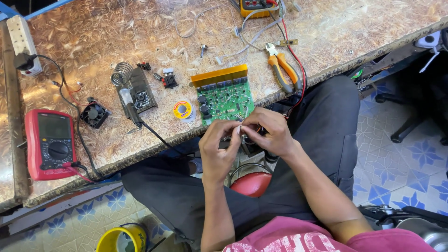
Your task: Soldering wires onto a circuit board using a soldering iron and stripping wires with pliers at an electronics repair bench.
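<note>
Both hands are meeting over the lap, just off the worktop (326, 28) edge. The left hand (217, 144) and right hand (270, 133) are curling nearly closed, fingertips pinching a small white part (239, 130) between them. The part is too small and covered to identify. The green circuit board (226, 100) is lying just beyond the knuckles, near the solder spool (182, 110).

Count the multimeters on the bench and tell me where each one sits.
2. A red multimeter lies at the bench's left end, near the front edge. A yellow multimeter sits at the far edge, cut off by the frame's top. Others may lie out of view.
</note>
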